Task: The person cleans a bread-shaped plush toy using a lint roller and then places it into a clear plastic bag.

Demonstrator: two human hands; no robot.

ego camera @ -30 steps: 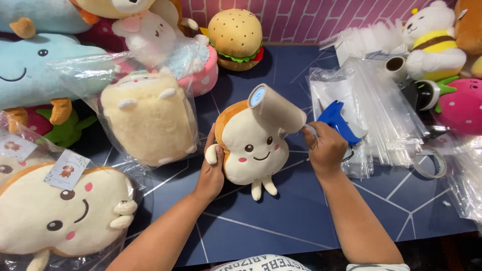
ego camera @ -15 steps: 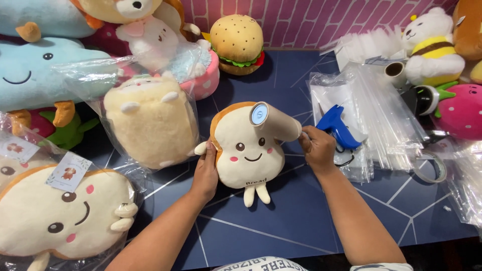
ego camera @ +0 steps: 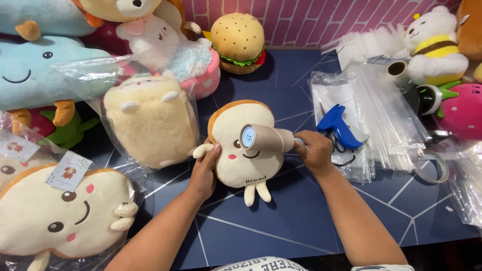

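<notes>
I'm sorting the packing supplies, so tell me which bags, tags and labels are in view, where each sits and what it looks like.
Clear plastic bag: left of centre, wrapped around a cream plush.
Two hang tags: far left, white cards with small brown pictures, on a bagged toast plush.
Stack of clear bags: right, flat and glossy, beside the blue tagging gun.
Paper tag: beige card with a round blue patch, at the right hand.
</notes>
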